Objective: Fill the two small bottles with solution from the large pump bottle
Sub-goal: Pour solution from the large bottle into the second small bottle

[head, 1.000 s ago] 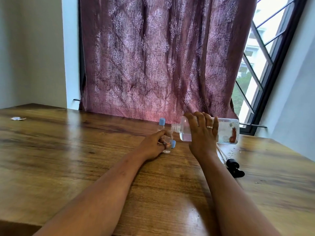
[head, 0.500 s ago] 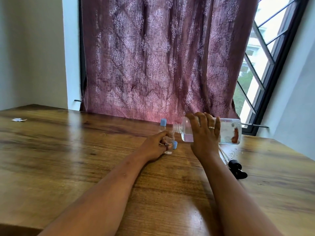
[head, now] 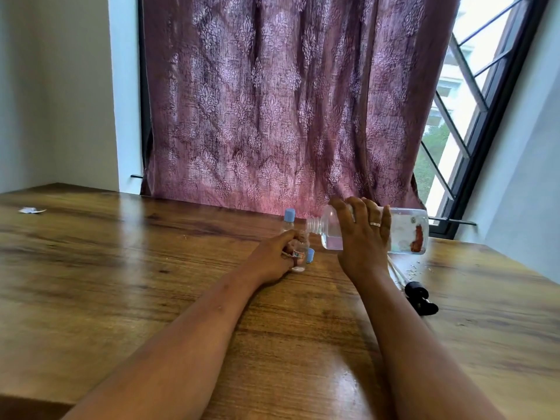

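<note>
As large bottle (head: 406, 234) lies tipped, clear liquid (head: 331, 242) inside

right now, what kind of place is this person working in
Probably a room in a home: a patterned maroon fabric curtain hangs over a black-framed barred window, behind a glossy brown wooden table.

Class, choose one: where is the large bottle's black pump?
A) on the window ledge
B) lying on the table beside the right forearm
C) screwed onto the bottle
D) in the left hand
B: the pump lies on the table, and the large bottle, tipped in the right hand, shows a bare threaded neck.
</note>
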`<action>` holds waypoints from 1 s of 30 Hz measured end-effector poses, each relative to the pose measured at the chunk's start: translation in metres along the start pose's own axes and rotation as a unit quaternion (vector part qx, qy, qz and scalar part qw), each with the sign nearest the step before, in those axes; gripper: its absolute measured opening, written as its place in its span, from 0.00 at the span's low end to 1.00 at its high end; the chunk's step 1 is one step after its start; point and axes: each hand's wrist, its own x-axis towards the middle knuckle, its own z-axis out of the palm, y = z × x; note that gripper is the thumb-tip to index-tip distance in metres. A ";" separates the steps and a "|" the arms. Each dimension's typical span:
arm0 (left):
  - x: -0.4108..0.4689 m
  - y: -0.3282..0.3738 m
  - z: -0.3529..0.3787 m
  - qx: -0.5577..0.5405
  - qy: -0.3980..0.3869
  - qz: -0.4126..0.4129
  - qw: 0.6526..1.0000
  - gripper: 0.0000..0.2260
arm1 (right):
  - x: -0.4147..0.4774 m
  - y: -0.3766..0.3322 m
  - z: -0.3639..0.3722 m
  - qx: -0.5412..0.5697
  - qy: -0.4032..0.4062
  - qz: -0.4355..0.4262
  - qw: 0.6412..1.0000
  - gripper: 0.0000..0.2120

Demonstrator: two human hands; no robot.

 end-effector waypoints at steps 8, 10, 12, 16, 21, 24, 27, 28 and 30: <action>0.001 -0.001 0.000 0.008 -0.001 0.000 1.000 0.24 | 0.001 0.001 0.002 -0.021 0.014 -0.004 1.000 0.50; 0.002 -0.002 0.001 0.006 0.005 -0.001 1.000 0.23 | 0.001 0.001 0.003 -0.027 0.017 -0.003 0.999 0.50; 0.002 -0.002 0.001 0.007 0.005 -0.002 1.000 0.23 | 0.001 0.001 0.003 -0.027 0.020 -0.002 0.999 0.51; 0.001 -0.002 0.001 0.005 0.005 0.003 1.000 0.23 | 0.001 0.001 0.003 -0.027 0.023 -0.001 0.999 0.52; 0.002 -0.002 0.001 -0.005 0.002 0.002 1.000 0.22 | 0.001 0.001 0.005 -0.040 0.027 -0.006 0.999 0.51; 0.002 -0.003 0.001 -0.004 0.001 -0.003 1.000 0.22 | 0.001 0.001 0.004 -0.035 0.023 -0.007 0.999 0.51; 0.003 -0.002 0.001 -0.004 -0.001 -0.002 1.000 0.22 | 0.001 0.002 0.004 -0.035 0.021 -0.006 0.999 0.51; 0.003 -0.002 0.001 -0.003 -0.002 0.000 1.000 0.22 | 0.001 0.002 0.004 -0.036 0.020 -0.006 0.999 0.51; 0.002 -0.002 0.001 -0.003 -0.003 -0.001 1.000 0.22 | 0.001 0.002 0.004 -0.038 0.020 -0.006 0.999 0.51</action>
